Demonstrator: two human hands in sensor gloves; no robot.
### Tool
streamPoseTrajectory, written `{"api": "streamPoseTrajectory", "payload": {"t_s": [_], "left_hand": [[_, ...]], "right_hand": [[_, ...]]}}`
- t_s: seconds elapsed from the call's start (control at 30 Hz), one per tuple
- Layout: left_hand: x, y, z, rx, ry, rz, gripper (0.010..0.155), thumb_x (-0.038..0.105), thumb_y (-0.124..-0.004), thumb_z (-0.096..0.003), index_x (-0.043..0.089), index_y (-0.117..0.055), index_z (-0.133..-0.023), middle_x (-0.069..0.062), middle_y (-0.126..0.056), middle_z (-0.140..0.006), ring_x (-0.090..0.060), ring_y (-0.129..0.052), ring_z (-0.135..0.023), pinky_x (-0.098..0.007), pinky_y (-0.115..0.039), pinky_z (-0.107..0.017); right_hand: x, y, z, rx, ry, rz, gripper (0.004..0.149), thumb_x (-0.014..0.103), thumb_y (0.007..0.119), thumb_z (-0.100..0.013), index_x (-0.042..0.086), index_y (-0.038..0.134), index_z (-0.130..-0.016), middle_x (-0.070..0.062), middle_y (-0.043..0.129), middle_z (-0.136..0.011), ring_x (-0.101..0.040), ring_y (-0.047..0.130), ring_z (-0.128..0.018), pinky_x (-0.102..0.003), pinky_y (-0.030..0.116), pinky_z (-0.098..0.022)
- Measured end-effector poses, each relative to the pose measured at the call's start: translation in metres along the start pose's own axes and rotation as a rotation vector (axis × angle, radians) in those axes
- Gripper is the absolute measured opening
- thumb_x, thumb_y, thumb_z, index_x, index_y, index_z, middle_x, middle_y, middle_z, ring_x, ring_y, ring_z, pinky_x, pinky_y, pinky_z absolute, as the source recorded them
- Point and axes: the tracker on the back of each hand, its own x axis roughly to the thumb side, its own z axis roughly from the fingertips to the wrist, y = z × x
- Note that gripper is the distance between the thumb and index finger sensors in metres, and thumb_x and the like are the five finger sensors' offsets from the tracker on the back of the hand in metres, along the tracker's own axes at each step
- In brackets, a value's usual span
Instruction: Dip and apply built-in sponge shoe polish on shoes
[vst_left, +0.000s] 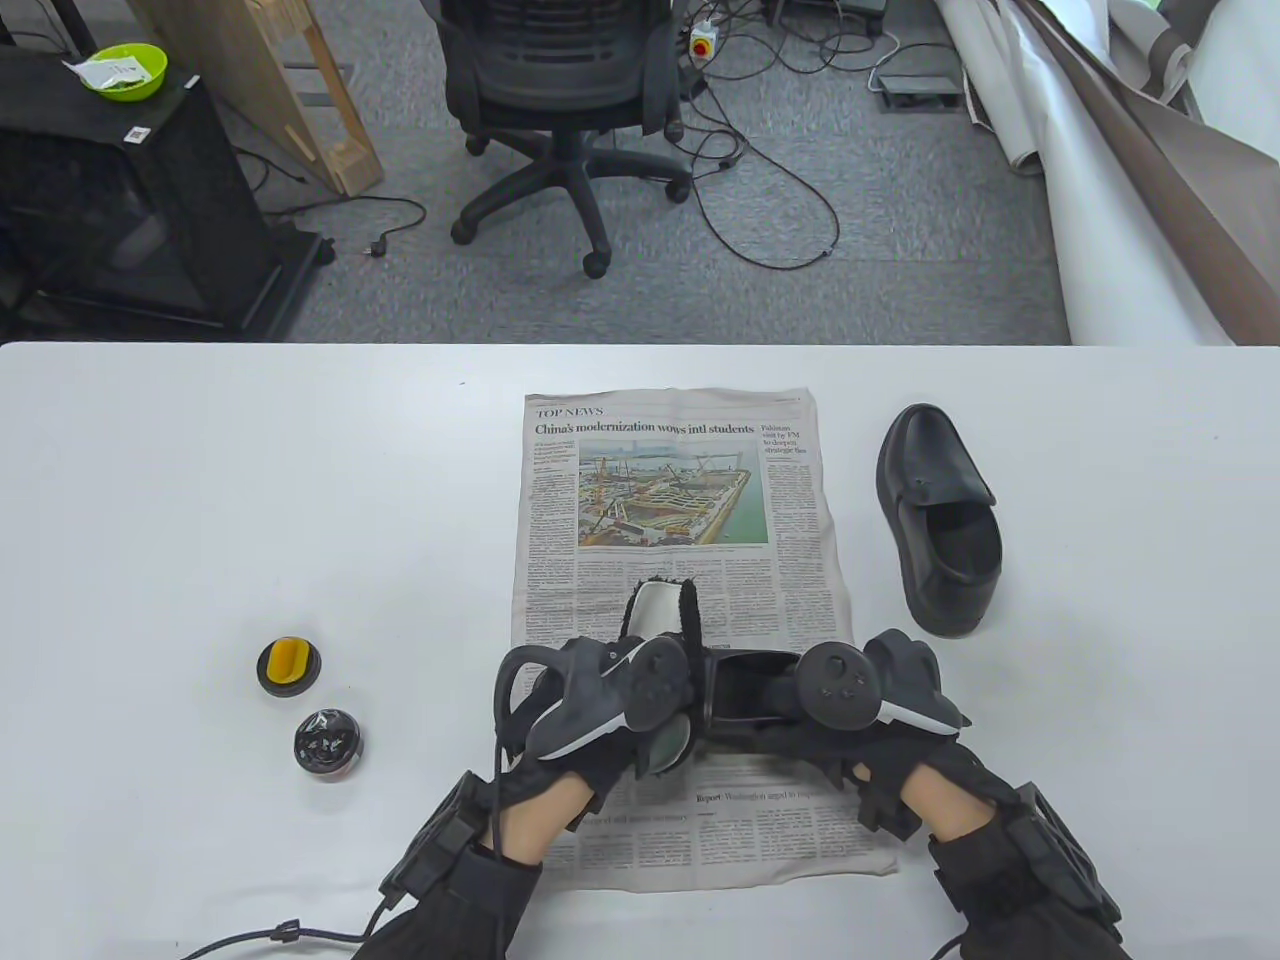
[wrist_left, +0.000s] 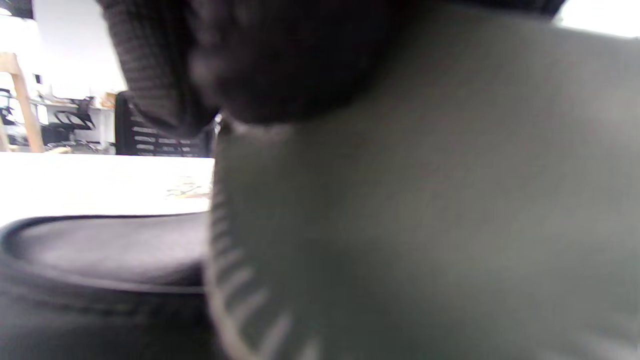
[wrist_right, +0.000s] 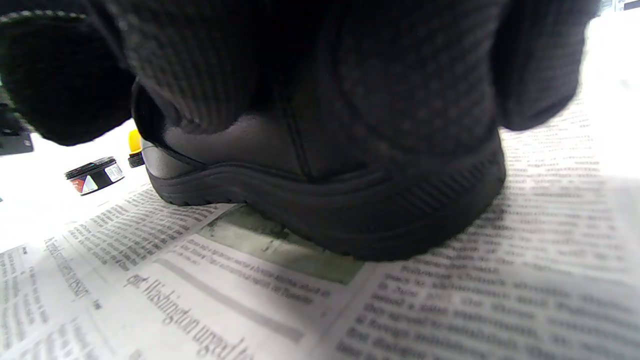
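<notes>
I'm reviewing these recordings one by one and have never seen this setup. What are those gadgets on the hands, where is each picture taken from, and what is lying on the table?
No robot here: a person's left hand and right hand wear sensor gloves with trackers strapped on their backs. One camera looks down at the table; the other two sit on the wrists. On the newspaper the right hand grips a black shoe at its heel. The left hand holds a brush-like applicator against it. A second shoe, the polish tin and its sponge lid lie aside.
</notes>
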Motion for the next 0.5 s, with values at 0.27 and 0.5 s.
{"api": "streamPoseTrajectory", "payload": {"t_s": [0.27,0.5], "left_hand": [[0.0,-0.002,0.004,-0.032,0.023,-0.181,0.055,0.051,-0.084,-0.0408,0.026,-0.082,-0.089,0.005,-0.102,-0.051,-0.004,-0.1,-0.012,-0.039,-0.09,-0.049],[-0.043,-0.009,0.006,-0.188,0.175,-0.247,0.056,0.051,-0.082,-0.0421,0.026,-0.08,-0.092,0.001,-0.101,-0.055,-0.007,-0.1,-0.016,-0.042,-0.088,-0.051]], "right_hand": [[0.001,0.0,0.0,-0.006,0.014,0.013,0.042,0.055,0.086,-0.033,0.027,0.09,-0.064,0.0,0.09,-0.06,-0.008,0.102,-0.02,-0.04,0.089,-0.044],[0.002,0.0,0.0,-0.009,0.016,0.014,0.042,0.055,0.086,-0.033,0.027,0.09,-0.064,0.0,0.09,-0.06,-0.008,0.102,-0.02,-0.039,0.089,-0.044]]}}
